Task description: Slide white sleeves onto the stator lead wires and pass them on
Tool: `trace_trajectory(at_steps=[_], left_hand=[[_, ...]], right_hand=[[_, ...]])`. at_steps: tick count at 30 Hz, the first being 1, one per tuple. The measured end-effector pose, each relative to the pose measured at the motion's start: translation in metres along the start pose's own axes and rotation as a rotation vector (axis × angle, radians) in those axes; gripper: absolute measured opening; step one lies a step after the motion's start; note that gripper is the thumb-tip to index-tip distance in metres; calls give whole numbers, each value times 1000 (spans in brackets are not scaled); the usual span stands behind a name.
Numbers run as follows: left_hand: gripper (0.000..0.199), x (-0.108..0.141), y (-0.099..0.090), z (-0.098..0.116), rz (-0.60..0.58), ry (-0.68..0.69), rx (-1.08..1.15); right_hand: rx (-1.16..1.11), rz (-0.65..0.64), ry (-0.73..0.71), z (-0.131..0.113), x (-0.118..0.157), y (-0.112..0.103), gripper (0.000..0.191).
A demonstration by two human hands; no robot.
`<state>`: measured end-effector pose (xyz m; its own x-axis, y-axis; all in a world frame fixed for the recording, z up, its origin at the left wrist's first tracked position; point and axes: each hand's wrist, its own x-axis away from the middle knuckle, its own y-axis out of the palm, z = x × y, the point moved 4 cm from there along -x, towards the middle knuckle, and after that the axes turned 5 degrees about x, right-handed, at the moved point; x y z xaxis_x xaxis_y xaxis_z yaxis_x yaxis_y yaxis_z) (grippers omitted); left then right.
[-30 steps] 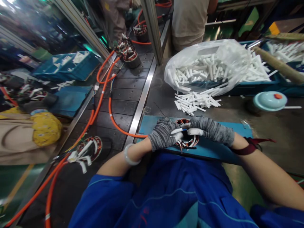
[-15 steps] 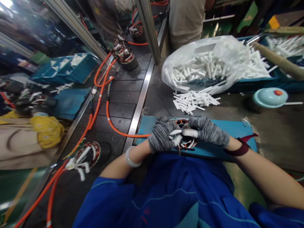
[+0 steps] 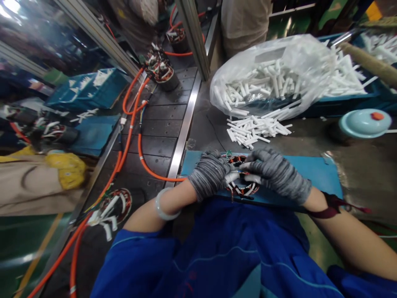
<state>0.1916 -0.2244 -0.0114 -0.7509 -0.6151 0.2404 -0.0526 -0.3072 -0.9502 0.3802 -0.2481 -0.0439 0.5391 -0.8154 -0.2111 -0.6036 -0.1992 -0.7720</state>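
Note:
A round motor part with copper windings (image 3: 248,190) sits on a blue mat (image 3: 322,174) close to my body. My left hand (image 3: 212,174), in a grey striped glove with pale fingertips, is closed at the part's left side; what it grips is too small to name. My right hand (image 3: 276,174), gloved alike, has its fingers bent over the part's right side, fingertips near thin coloured wires between the hands. Whatever lies between those fingertips is hard to make out. White sleeves lie within the ring.
Beyond the mat lies a pile of white tubes (image 3: 259,129), with a plastic bag of tubes (image 3: 266,82) behind it. A light-blue lidded container (image 3: 366,123) stands right. Orange cables (image 3: 132,128) cross the conveyor (image 3: 161,142) at left, near another wound part (image 3: 119,205).
My right hand has shifted slightly right, and its fingers have moved off the white sleeve they were at. Coloured wires and a green piece now show near my left fingers.

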Motion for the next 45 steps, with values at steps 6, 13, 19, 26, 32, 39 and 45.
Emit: trace_trajectory(at_steps=[6, 13, 19, 26, 32, 39, 45], left_hand=[[41, -24, -1, 16, -70, 39, -7], [43, -23, -2, 19, 157, 144, 83], [43, 1, 18, -8, 302, 195, 148], [43, -17, 15, 2, 241, 235, 146], [65, 15, 8, -15, 387, 329, 224], [56, 35, 62, -31, 258, 255, 165], [97, 17, 42, 9, 284, -182, 222]], right_hand=[[-431, 114, 246, 19, 8, -15, 36], [-469, 198, 278, 16, 11, -11, 33], [-466, 191, 230, 13, 13, -10, 29], [-441, 197, 250, 17, 14, -9, 29], [-417, 236, 371, 15, 41, 2, 43], [-318, 214, 370, 22, 44, 5, 66], [108, 245, 353, 41, 15, -10, 43]])
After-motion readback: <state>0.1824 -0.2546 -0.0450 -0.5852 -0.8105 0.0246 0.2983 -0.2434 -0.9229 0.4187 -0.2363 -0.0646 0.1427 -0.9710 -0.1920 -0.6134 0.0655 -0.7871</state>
